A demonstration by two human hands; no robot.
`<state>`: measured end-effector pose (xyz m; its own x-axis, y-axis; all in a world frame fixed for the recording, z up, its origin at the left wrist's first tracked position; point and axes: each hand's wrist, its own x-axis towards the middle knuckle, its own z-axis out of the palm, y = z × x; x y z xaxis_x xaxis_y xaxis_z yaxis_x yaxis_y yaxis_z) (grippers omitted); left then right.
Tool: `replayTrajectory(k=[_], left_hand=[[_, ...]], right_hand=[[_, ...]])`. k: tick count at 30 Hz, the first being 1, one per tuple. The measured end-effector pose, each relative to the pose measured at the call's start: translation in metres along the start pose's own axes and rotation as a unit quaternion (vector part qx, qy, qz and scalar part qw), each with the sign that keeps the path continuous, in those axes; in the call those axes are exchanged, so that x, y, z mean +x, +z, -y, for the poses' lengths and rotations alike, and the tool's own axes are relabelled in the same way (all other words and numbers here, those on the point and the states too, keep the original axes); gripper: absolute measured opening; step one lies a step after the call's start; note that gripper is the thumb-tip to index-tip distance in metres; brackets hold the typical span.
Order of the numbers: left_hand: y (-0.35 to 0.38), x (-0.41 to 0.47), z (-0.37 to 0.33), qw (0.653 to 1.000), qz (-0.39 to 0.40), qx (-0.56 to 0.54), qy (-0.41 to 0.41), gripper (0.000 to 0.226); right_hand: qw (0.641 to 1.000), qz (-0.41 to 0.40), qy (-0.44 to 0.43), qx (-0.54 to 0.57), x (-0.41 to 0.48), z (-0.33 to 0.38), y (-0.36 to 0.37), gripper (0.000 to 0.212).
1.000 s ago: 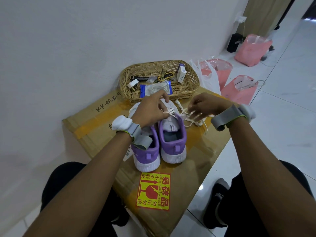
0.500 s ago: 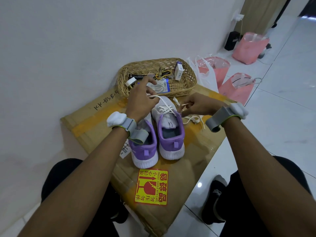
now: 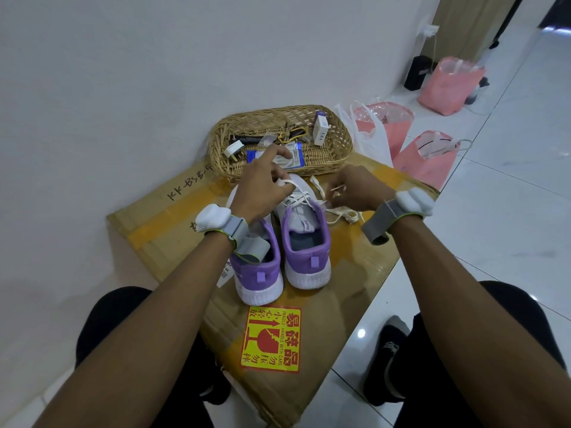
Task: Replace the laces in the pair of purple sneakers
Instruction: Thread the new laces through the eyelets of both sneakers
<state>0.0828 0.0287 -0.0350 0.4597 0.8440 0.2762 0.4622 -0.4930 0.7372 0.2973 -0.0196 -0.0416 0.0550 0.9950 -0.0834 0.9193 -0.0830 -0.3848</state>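
- The pair of purple sneakers stood heels toward the person on a flattened cardboard box [image 3: 173, 217]. The left-hand sneaker [image 3: 259, 273] sat just beside the right-hand sneaker [image 3: 306, 248], at about seven o'clock of it.
- A white lace [image 3: 301, 197] crossed the front of the right-hand sneaker in a few loose diagonals. Its slack trailed onto the cardboard at three o'clock of the shoe.
- The left hand [image 3: 262, 186] was over the toe end of that shoe. Its thumb and curled fingers pinched a loop of the lace, and one finger stretched out toward twelve o'clock.
- The right hand [image 3: 355, 189], at two o'clock of the shoe, had its fingers bent in. It nipped the lace close to its end, and the tip poked out past the fingertips.
- By the look of it, work on the right-hand sneaker was only partway through: the crossings lay slack and nothing was tied. Whether this lace was an old one coming out or a new one going in could not be told.
- The front of the left-hand sneaker was hidden under the left wrist and its grey strap, so its lacing could not be judged. At least one shoe's worth of work likely remained.
- A wicker basket [image 3: 340, 131] of small packets sat at twelve o'clock of the sneakers. Whether a spare lace lay among them could not be told.
- Pink bags [image 3: 426, 162] stood on the tiled floor at two o'clock.
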Motion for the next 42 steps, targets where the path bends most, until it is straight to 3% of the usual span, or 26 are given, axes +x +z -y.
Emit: replayTrajectory(k=[3,7,10,13,17,20,25,29,33,35,39,42], left_hand=[[-0.001,0.001,0.005,1.000,0.022,-0.007,-0.005,0.050],[-0.002,0.003,0.006,0.997,0.078,-0.010,-0.014,0.052],[-0.001,0.002,0.004,0.993,0.117,-0.008,-0.009,0.054],[-0.001,0.001,0.009,0.988,0.154,0.004,-0.006,0.065],[-0.003,0.001,0.014,0.980,0.197,0.007,-0.018,0.078],[0.000,0.002,0.012,0.978,0.208,0.013,-0.011,0.081],[0.002,0.002,0.012,0.977,0.212,0.026,-0.016,0.083],[-0.003,0.002,0.017,0.972,0.229,0.031,-0.033,0.082],[-0.003,0.003,0.019,0.966,0.249,0.036,-0.051,0.080],[-0.004,0.003,0.019,0.967,0.246,0.039,-0.050,0.081],[-0.006,0.003,0.018,0.969,0.239,0.026,-0.047,0.082],[-0.006,0.004,0.017,0.969,0.243,0.009,-0.050,0.082]], right_hand=[[0.983,-0.087,0.154,-0.054,0.001,-0.019,-0.004,0.018],[0.998,0.017,0.023,0.062,-0.007,-0.005,-0.017,0.038],[0.993,0.078,-0.057,0.065,-0.011,0.013,-0.010,0.024],[0.999,0.036,-0.018,0.018,-0.006,0.002,-0.009,0.011],[0.993,0.027,0.075,-0.081,-0.003,-0.019,-0.015,0.016],[0.999,0.035,0.025,-0.030,-0.003,-0.011,-0.011,0.034],[0.994,0.077,-0.070,0.040,-0.004,0.002,-0.006,0.014],[0.995,0.086,-0.019,0.046,-0.004,-0.011,-0.013,0.012],[0.988,0.148,0.018,0.048,-0.004,-0.017,-0.017,0.010],[0.988,0.150,0.015,0.040,-0.003,-0.017,-0.017,0.009],[0.995,0.070,0.023,0.068,-0.001,-0.014,-0.013,0.027],[0.991,0.121,-0.016,0.053,-0.001,-0.002,-0.006,0.027]])
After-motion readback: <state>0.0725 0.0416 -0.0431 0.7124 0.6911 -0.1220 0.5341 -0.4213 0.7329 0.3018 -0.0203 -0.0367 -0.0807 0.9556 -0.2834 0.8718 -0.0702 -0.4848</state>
